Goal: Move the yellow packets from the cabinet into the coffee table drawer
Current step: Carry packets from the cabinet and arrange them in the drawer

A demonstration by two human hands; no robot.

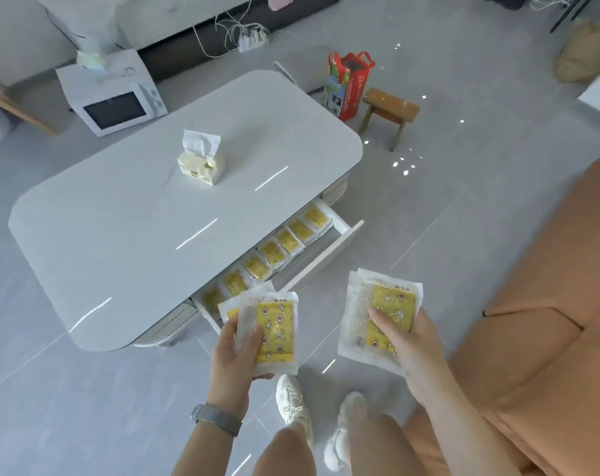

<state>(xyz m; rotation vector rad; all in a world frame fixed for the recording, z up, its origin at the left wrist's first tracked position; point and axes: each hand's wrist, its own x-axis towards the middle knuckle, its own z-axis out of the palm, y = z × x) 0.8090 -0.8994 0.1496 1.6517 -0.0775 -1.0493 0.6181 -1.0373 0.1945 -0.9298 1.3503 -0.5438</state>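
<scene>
Head view: a person stands over the pulled-out white coffee-table drawer (340, 247), each hand clamped on a small stack of clear-edged yellow patterned packets, long sides running away from the body. The left hand (235, 355) and its stack (274, 333) hover just beside the drawer's near end; the right hand (413, 345) with its stack (382, 317) is farther off. A row of yellow packets (273, 252) already fills the drawer. A cream tissue pack (199, 164) sits well clear on the tabletop; nothing seems to block the path.
</scene>
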